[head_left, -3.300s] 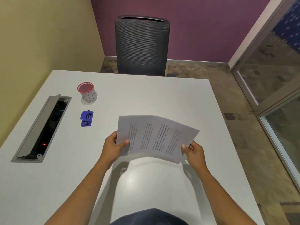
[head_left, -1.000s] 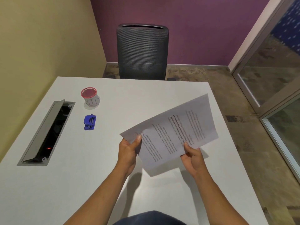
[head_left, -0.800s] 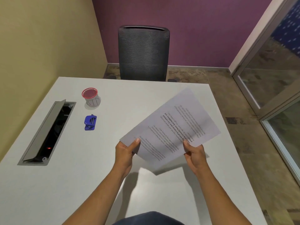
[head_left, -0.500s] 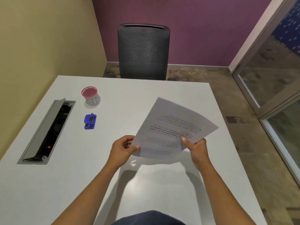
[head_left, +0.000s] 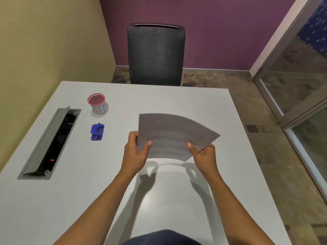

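Note:
A printed sheet of white paper (head_left: 174, 131) is held above the white table (head_left: 168, 200), bowed upward, with its text upside down to me. My left hand (head_left: 135, 152) pinches its near left edge, thumb on top. My right hand (head_left: 203, 155) pinches the near right corner, thumb on top. The sheet hovers clear of the tabletop and casts a shadow below. A small blue stapler-like tool (head_left: 97, 132) lies on the table to the left of the paper.
A small cup with a red rim and writing on its side (head_left: 98, 106) stands behind the blue tool. An open cable tray with a raised grey lid (head_left: 51, 142) is set into the table's left side. A dark mesh chair (head_left: 155, 53) stands beyond the far edge; glass panels to the right.
The sheet has turned in my hands from a diagonal, rightward lean to a squarer position in front of me, and it now bows upward. Both hands shifted their grip along the near edge.

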{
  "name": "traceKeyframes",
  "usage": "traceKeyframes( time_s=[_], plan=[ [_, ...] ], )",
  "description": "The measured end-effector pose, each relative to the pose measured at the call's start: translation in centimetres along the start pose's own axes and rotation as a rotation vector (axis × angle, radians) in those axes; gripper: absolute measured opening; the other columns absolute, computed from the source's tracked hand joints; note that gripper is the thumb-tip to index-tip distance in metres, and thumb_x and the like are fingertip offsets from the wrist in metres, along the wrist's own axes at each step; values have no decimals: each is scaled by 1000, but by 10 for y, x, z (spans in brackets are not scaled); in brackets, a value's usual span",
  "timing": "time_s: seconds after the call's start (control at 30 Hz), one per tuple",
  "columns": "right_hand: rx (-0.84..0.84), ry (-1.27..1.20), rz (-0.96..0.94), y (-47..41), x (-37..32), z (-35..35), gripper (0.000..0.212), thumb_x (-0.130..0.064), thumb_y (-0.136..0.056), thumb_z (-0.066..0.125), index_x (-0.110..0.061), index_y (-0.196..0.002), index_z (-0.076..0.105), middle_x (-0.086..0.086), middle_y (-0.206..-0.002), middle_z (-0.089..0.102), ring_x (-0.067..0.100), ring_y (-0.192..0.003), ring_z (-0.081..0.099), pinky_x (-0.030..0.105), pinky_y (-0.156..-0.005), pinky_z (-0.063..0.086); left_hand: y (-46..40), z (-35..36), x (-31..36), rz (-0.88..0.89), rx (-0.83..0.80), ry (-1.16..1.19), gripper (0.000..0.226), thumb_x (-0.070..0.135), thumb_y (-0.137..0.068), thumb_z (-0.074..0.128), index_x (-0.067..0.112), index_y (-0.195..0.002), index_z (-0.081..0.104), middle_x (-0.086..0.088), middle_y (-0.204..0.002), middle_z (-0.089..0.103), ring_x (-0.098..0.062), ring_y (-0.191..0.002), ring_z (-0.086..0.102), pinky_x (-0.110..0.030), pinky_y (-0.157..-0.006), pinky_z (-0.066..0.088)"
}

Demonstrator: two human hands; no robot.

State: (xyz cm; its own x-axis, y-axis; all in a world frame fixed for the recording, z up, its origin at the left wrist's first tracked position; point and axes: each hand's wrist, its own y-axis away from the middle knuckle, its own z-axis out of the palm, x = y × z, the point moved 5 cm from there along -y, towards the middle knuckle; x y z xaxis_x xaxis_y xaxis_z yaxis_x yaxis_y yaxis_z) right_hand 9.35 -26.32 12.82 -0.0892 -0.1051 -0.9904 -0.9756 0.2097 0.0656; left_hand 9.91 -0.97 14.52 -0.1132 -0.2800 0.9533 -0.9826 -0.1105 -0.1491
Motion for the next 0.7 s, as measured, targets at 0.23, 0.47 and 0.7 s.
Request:
traceKeyframes(
  time_s=[0.23,0.47,0.7],
  plan=[
    [-132,74,59,17,37,14,33,11,-83,64,-16,-103,67,-8,-97,73,6,-95,67,20,-82,51,21,8,-52,-220,-12,-18,45,8,-83,72,38,-101,44,23,-97,59,-9,-95,62,-25,-80,49],
    [-68,100,89,10,34,15,18,-4,-91,62,-21,-91,67,-9,-87,70,6,-82,64,17,-73,47,10,10,-34,-172,-1,-74,33,16,-88,67,45,-94,51,33,-92,62,6,-86,60,-6,-69,43],
    [-1,81,37,-5,6,12,19,-13,-96,59,-21,-112,66,-17,-99,69,-10,-89,65,6,-72,49,-4,10,0,-75,30,45,33,19,-91,65,43,-110,53,23,-107,66,2,-101,63,-19,-86,51]
  ],
)
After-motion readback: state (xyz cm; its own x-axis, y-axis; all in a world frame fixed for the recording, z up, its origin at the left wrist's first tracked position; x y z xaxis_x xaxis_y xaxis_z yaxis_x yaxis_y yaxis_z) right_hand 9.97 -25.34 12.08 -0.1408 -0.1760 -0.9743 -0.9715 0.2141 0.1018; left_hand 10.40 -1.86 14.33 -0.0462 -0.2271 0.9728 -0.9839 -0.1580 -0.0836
